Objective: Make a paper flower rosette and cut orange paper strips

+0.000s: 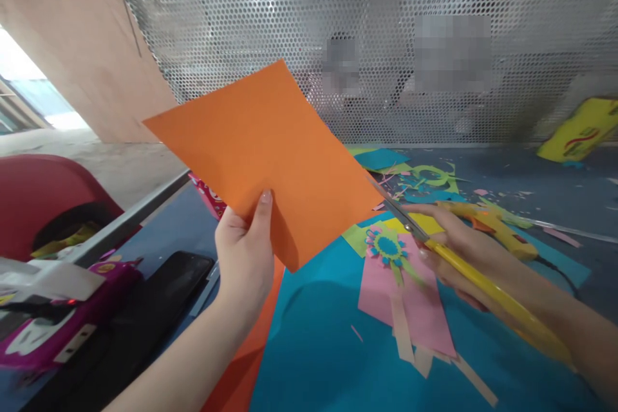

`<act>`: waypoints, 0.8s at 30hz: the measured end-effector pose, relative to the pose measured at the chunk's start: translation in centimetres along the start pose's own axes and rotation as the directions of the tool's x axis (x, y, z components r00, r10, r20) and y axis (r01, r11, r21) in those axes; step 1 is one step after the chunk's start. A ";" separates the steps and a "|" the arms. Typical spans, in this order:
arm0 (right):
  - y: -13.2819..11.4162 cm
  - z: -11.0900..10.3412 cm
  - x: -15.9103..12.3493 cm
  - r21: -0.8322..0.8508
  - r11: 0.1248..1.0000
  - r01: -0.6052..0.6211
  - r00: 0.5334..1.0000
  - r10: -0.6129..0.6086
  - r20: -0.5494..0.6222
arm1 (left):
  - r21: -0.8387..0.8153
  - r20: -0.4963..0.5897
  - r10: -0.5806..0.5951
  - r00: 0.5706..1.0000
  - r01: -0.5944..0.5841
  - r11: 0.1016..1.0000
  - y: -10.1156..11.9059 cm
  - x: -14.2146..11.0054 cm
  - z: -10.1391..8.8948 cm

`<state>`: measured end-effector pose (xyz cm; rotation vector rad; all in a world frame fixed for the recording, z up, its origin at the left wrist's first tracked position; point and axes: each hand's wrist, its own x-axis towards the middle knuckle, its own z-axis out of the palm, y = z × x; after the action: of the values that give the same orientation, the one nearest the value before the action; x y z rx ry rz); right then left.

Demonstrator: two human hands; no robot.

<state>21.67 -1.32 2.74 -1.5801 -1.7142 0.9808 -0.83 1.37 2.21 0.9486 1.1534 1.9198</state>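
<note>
My left hand (pixel 248 251) grips a sheet of orange paper (pixel 270 135) near its lower edge, thumb on the front, and holds it up tilted above the table. In my right hand (pixel 449 238) is a pair of scissors (pixel 487 290) with yellow handles. Their blades meet the right corner of the orange sheet; whether they are cutting into it I cannot tell. Below lies a paper flower (pixel 387 246) with a blue ring and green leaves, on pink paper (pixel 410 296). Large blue paper (pixel 309 341) spreads beneath.
A yellow glue gun (pixel 505 232) with a black cord lies behind my right hand. Paper scraps (pixel 429 177) litter the back. At left are a black phone (pixel 181 277), a purple power strip (pixel 91 309) and a red chair (pixel 53 199). A perforated metal screen (pixel 241 19) stands behind.
</note>
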 end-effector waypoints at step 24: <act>-0.2 -0.1 0.3 0.136 0.991 -0.009 0.999 0.002 0.053 | -0.002 0.005 -0.089 0.996 0.089 0.996 -0.7 0.1 -0.2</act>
<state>21.59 -0.97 2.95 -1.4842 -1.6424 1.1270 -0.90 1.69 1.51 0.8862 1.1710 1.8463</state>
